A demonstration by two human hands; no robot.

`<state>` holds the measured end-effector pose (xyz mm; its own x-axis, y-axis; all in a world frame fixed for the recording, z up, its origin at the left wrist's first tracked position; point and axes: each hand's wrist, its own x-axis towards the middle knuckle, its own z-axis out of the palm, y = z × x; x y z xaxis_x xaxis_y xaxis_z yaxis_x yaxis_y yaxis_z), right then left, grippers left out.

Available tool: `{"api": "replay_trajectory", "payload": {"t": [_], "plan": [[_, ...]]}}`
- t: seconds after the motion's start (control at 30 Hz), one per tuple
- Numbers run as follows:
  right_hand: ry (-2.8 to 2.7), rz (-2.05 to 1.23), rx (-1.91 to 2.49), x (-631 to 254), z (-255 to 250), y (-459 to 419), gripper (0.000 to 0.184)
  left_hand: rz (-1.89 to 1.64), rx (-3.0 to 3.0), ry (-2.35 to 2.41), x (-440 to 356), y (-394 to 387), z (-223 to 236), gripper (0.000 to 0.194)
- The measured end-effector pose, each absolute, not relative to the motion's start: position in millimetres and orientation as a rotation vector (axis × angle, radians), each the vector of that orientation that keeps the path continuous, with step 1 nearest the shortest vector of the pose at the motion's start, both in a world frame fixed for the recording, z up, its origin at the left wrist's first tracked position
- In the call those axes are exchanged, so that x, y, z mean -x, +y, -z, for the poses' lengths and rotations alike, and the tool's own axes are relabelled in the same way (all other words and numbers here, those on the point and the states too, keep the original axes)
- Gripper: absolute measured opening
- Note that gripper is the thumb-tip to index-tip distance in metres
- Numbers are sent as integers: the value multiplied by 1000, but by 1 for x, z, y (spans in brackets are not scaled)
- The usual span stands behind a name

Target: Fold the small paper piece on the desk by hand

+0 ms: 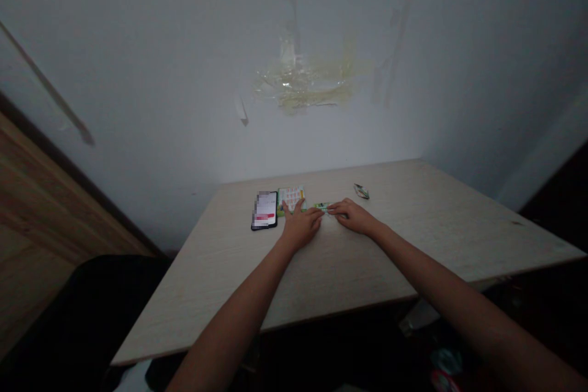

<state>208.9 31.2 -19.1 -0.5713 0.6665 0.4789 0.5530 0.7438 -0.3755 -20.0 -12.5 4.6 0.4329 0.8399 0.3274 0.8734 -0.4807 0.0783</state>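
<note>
My left hand [301, 226] lies on the table with its fingers spread. Some of its fingers rest on a white and green printed sheet [292, 195], and others reach right to the edge of a small green printed strip [320, 206]. From the right, my right hand [353, 217] meets the strip, its fingers drawn together over that end and partly hiding it. Both hands are close together, palms down. Left of the sheet lies a phone [265, 211] with a lit screen, partly blurred. The small print on the papers is unreadable.
A small folded piece of printed paper [361, 190] lies beyond my right hand. The pale wooden table [220, 275] meets a white wall [184, 73] with peeling tape [316, 89]. A dark object [105, 294] stands off the table's left side, by wooden panelling [41, 196].
</note>
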Motion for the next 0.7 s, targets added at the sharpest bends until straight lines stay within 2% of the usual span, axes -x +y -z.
{"api": "replay_trajectory", "payload": {"t": [0.7], "plan": [[-2320, -274, 905, -210, 17, 30, 32, 442, 2522, -1624, 24, -13, -6, 39]]}}
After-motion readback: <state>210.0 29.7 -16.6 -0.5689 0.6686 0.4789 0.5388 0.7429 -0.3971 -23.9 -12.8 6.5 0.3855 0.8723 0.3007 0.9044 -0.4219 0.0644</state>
